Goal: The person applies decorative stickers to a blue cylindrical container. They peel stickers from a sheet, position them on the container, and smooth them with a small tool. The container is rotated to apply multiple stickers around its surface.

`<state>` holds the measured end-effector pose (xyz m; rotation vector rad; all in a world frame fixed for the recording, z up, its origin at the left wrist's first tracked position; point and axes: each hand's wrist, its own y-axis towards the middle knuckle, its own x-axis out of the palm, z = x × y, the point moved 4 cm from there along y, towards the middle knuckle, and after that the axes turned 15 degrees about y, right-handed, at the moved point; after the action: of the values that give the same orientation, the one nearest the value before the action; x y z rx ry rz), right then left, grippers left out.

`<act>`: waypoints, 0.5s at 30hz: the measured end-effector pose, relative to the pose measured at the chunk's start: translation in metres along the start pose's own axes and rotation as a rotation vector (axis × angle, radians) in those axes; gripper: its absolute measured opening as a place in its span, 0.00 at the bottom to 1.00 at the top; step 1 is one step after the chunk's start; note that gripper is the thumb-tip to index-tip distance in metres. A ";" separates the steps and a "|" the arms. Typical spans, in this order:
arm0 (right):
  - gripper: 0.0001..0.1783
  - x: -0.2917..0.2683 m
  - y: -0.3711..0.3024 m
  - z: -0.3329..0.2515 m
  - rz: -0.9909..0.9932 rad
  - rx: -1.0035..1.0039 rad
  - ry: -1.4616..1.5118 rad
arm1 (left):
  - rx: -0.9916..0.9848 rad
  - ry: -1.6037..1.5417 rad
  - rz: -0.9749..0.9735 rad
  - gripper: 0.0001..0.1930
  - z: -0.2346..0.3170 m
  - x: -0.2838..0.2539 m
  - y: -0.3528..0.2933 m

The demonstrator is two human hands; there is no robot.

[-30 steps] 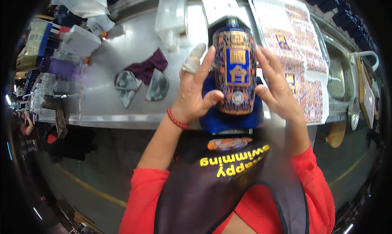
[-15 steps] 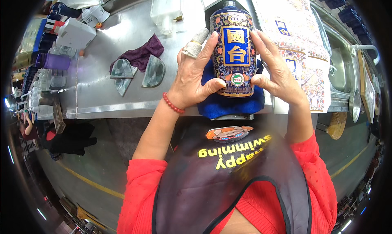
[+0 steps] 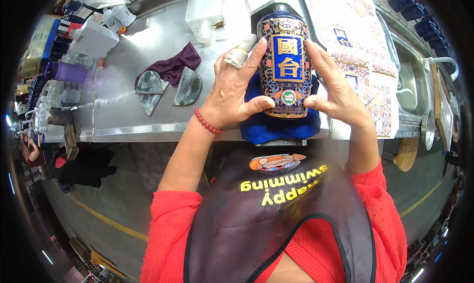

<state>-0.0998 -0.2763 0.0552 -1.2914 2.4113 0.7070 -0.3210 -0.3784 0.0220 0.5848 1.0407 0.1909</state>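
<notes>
A dark blue bottle (image 3: 285, 88) with an ornate gold, red and blue label lies face up, its neck pointing away from me. Beneath its lower part is a bright blue cloth pad (image 3: 281, 131) at the table's front edge. My left hand (image 3: 228, 93) holds the bottle's left side, thumb near the base and fingertips along the label's edge; a grey fabric wrap covers one finger. On the opposite side my right hand (image 3: 340, 98) holds it likewise, thumb low and fingers higher up. Both hands are curved round the bottle's sides.
Printed label sheets (image 3: 370, 75) lie to the right, beside a metal sink (image 3: 411, 93). Left on the steel table (image 3: 118, 95) are a purple cloth (image 3: 173, 68) and several green-grey pads (image 3: 188, 87). A clear container (image 3: 204, 11) stands behind; a purple cup (image 3: 71, 72) sits far left.
The whole view has shifted very slightly. Both hands stay on the bottle's sides, and the bottle lies in the same place on the blue pad.
</notes>
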 end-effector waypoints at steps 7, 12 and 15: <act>0.66 -0.002 0.003 0.002 -0.031 0.063 0.053 | -0.013 0.013 -0.016 0.55 0.002 -0.003 0.001; 0.67 -0.003 0.004 0.000 -0.028 0.062 0.037 | -0.017 0.035 -0.026 0.56 0.002 -0.003 -0.001; 0.68 -0.007 0.007 -0.004 -0.012 0.026 0.049 | -0.026 -0.007 0.017 0.56 0.001 -0.006 0.003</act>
<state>-0.1017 -0.2704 0.0640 -1.3267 2.4415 0.6460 -0.3232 -0.3788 0.0287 0.5708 1.0256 0.2169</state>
